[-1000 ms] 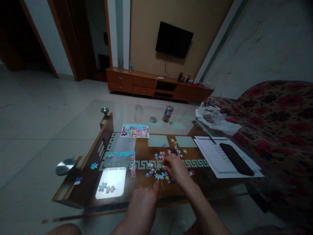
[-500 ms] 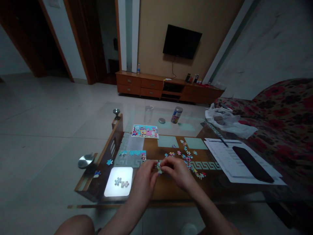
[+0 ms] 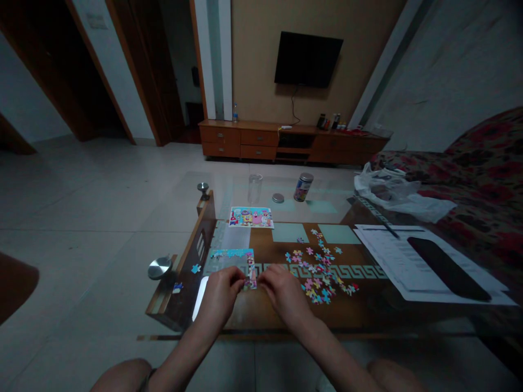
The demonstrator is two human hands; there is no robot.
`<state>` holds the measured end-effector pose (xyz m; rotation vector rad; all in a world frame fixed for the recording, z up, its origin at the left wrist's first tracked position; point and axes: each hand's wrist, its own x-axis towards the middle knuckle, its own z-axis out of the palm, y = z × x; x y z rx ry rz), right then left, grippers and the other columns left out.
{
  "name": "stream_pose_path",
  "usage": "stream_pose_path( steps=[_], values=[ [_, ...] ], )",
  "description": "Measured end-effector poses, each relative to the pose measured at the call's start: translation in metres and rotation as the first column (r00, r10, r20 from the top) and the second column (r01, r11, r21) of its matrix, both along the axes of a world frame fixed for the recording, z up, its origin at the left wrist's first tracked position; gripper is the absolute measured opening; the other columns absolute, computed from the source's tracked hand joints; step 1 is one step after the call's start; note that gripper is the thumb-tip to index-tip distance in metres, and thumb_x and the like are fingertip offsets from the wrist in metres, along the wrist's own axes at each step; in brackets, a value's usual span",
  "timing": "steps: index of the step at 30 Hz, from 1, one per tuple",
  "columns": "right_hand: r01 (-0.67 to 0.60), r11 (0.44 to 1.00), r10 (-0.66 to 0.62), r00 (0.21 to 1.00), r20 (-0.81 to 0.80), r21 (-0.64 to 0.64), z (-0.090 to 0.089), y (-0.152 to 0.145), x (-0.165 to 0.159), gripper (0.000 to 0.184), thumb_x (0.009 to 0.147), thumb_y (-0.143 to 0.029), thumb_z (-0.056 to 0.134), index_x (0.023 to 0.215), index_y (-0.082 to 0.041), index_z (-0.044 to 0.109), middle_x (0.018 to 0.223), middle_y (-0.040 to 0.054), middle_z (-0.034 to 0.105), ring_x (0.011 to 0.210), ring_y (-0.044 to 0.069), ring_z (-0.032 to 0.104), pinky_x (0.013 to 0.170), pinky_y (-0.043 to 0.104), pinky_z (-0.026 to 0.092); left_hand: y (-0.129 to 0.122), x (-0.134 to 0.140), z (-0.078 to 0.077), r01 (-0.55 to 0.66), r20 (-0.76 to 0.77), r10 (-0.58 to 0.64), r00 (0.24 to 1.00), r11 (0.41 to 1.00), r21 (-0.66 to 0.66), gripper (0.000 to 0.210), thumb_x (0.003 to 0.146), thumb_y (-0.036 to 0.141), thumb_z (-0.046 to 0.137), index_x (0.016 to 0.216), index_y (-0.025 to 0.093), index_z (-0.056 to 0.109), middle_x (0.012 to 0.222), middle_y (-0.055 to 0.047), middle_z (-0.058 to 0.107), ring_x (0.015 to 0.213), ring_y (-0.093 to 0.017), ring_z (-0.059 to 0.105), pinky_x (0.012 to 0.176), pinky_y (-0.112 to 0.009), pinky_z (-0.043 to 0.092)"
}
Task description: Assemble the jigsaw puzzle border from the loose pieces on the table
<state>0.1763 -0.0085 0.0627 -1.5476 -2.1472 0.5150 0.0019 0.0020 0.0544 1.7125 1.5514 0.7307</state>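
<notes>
Head view: near end of puzzle border (image 3: 250, 262) between left hand (image 3: 223, 292) and right hand (image 3: 285, 291), both with fingers curled inward (cannot tell whether gripping any piece); loose pieces (image 3: 317, 285) just right of right hand, white panel (image 3: 200, 296) partly hidden beside left hand.

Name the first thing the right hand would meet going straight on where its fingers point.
The right hand would likely meet the joined puzzle strip first, though depth is unclear.
</notes>
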Motion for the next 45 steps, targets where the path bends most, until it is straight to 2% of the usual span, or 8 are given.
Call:
stream_pose_path(
  steps=[3,7,21,27,34,40,45],
  values=[
    [-0.005,1.0,0.001,0.99,0.139,0.029,0.0,-0.009,-0.006,0.012,0.088,-0.015,0.058,0.087,-0.018,0.069,0.089,0.0063,0.064,0.089,0.021,0.056,0.075,0.029,0.041,0.001,0.002,-0.001,-0.004,-0.056,0.005,0.998,1.0,0.018,0.01,0.074,0.016,0.056,0.068,0.019,0.063,0.064,0.0,0.064,0.065,-0.017,0.059,0.063,-0.026,0.04],
    [0.002,1.0,-0.008,0.979,0.203,0.027,0.001,-0.011,-0.012,0.008,0.086,-0.015,0.06,0.09,-0.017,0.067,0.094,0.0068,0.063,0.092,0.022,0.055,0.077,0.03,0.042,0.0,0.005,0.0,0.007,-0.101,-0.001,0.995,0.998,0.06,0.011,0.077,0.015,0.055,0.07,0.019,0.063,0.069,0.0,0.066,0.071,-0.017,0.061,0.068,-0.026,0.04],
    [0.007,1.0,-0.003,0.977,0.212,-0.018,0.0,-0.008,-0.015,0.01,0.083,-0.012,0.063,0.092,-0.016,0.065,0.097,0.0073,0.063,0.094,0.023,0.057,0.08,0.032,0.044,-0.002,0.013,-0.009,0.013,-0.225,0.025,0.974,0.986,0.166,0.013,0.081,0.014,0.05,0.074,0.019,0.059,0.076,-0.002,0.063,0.075,-0.018,0.06,0.069,-0.027,0.041],
    [0.006,1.0,-0.004,0.983,0.186,-0.01,0.001,-0.008,-0.014,0.009,0.083,-0.012,0.063,0.091,-0.017,0.065,0.097,0.0071,0.063,0.093,0.023,0.057,0.078,0.031,0.043,-0.002,0.011,-0.013,0.055,-0.287,-0.007,0.958,0.986,0.16,0.011,0.082,0.013,0.051,0.077,0.018,0.059,0.081,-0.003,0.06,0.079,-0.019,0.06,0.072,-0.029,0.044],
    [0.028,1.0,-0.026,0.988,0.155,-0.012,-0.003,-0.007,-0.014,0.01,0.084,-0.012,0.062,0.092,-0.017,0.065,0.095,0.0074,0.064,0.092,0.023,0.057,0.079,0.032,0.044,-0.012,0.011,-0.006,0.104,-0.337,-0.058,0.94,0.987,0.121,0.017,0.08,0.006,0.054,0.089,0.019,0.06,0.092,-0.003,0.057,0.083,-0.017,0.058,0.075,-0.027,0.044],
    [0.06,0.998,-0.056,0.988,0.142,-0.023,-0.004,-0.006,-0.015,0.012,0.083,-0.011,0.063,0.093,-0.017,0.064,0.096,0.008,0.064,0.092,0.023,0.058,0.079,0.032,0.044,-0.014,0.014,0.005,0.089,-0.464,-0.05,0.885,0.994,0.063,0.012,0.084,0.012,0.054,0.091,0.02,0.059,0.095,-0.002,0.055,0.084,-0.018,0.058,0.068,-0.025,0.04],
    [0.059,0.998,-0.054,0.987,0.152,-0.025,-0.004,-0.006,-0.015,0.01,0.083,-0.012,0.063,0.092,-0.017,0.065,0.096,0.0079,0.064,0.092,0.023,0.058,0.079,0.032,0.044,-0.015,0.014,0.008,0.081,-0.466,-0.05,0.883,0.996,0.046,0.012,0.084,0.012,0.055,0.092,0.021,0.058,0.097,-0.002,0.056,0.086,-0.017,0.059,0.07,-0.025,0.04]
  ],
)
